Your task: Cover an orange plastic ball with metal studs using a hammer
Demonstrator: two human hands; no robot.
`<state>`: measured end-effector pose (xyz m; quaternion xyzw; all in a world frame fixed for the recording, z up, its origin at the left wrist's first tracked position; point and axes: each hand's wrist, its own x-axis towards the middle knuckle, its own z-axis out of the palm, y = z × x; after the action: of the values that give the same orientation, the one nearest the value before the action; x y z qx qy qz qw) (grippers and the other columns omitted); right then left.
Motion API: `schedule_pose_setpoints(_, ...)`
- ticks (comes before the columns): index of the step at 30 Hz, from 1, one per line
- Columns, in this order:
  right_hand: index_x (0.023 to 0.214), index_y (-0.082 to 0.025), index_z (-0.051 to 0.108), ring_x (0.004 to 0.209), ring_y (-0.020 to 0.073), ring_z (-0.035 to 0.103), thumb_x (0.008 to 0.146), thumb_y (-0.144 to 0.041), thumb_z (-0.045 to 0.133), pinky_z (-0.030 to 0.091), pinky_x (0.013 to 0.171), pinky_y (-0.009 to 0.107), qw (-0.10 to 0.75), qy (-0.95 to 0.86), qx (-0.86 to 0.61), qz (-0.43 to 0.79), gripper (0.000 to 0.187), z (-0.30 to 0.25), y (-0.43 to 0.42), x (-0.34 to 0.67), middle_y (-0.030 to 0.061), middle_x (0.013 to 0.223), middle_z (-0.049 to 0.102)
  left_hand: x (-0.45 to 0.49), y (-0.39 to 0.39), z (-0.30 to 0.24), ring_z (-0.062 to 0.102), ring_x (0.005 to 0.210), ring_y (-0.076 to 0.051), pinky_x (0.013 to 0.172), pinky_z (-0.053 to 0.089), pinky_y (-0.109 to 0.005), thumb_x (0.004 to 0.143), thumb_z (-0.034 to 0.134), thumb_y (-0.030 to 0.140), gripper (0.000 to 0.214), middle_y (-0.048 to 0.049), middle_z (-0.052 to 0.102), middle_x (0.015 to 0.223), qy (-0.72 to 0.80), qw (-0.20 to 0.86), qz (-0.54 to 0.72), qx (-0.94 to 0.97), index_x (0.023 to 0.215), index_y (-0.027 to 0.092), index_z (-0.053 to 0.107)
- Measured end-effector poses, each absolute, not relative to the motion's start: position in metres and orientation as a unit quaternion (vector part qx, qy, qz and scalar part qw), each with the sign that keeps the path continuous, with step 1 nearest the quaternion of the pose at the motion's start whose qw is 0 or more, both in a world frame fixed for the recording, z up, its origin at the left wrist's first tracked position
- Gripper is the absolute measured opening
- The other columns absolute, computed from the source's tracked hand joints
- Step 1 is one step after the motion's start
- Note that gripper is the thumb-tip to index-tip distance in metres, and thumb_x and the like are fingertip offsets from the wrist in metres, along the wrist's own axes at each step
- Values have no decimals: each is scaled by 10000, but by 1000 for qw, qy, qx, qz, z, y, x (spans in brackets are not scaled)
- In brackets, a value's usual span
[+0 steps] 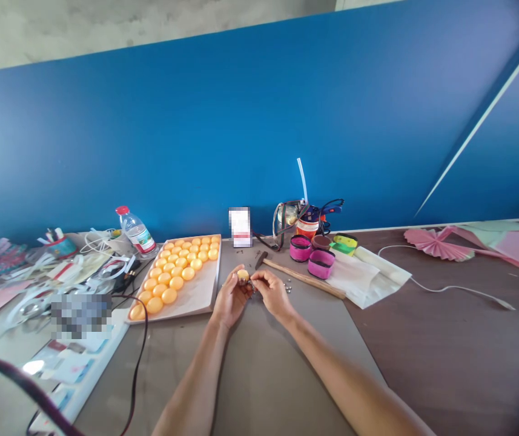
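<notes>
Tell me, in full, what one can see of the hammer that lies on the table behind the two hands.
The hammer has a small dark head, metal by its look, and a long pale wooden handle. It lies flat on the grey table, head to the left, the handle's end reaching the white sheet. Pink rolls stand just behind it. The left hand, closed on a small yellowish ball, and the right hand are near its head, not touching it.

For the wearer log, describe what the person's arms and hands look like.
No sleeves show on the left forearm or right forearm; both are bare to the picture's edge. The left hand and right hand are ungloved, with no watch or bracelet at the wrists.
</notes>
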<state>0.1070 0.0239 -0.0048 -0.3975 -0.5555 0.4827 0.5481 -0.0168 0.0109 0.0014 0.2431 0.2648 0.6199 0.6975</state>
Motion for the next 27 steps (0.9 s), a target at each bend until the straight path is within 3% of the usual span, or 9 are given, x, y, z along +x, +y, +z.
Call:
schedule_pose_setpoints(7, 755, -198, 571, 627, 123, 541, 716, -296, 528, 452, 596, 239, 551, -535, -412, 491, 114, -4, 24, 105, -2, 727, 608, -14, 10, -1, 581, 665, -139, 671, 468, -285, 763, 635, 329, 218, -45, 616, 782, 274, 691, 611, 271, 844, 131, 595)
schedule_pose_setpoints(14, 739, -197, 574, 686, 135, 562, 720, -307, 537, 459, 679, 259, 548, -555, -405, 477, 118, -3, 23, 105, -4, 733, 616, -12, 10, -2, 587, 686, -143, 680, 472, -290, 742, 657, 346, 228, -42, 624, 809, 283, 687, 617, 259, 829, 147, 589)
schedule_pose_setpoints(19, 732, -201, 567, 671, 134, 554, 712, -313, 540, 453, 659, 256, 548, -541, -387, 507, 117, -7, 24, 100, -8, 714, 605, -11, 9, -1, 588, 704, -151, 689, 474, -294, 732, 665, 349, 218, -36, 620, 774, 281, 682, 625, 255, 742, 150, 575)
schedule_pose_setpoints(27, 731, -198, 559, 634, 120, 537, 716, -316, 544, 451, 646, 249, 546, -529, -367, 536, 120, -9, 25, 99, -21, 689, 585, -11, 11, -4, 573, 690, -141, 678, 461, -288, 737, 657, 352, 215, -35, 613, 773, 286, 678, 622, 270, 771, 149, 595)
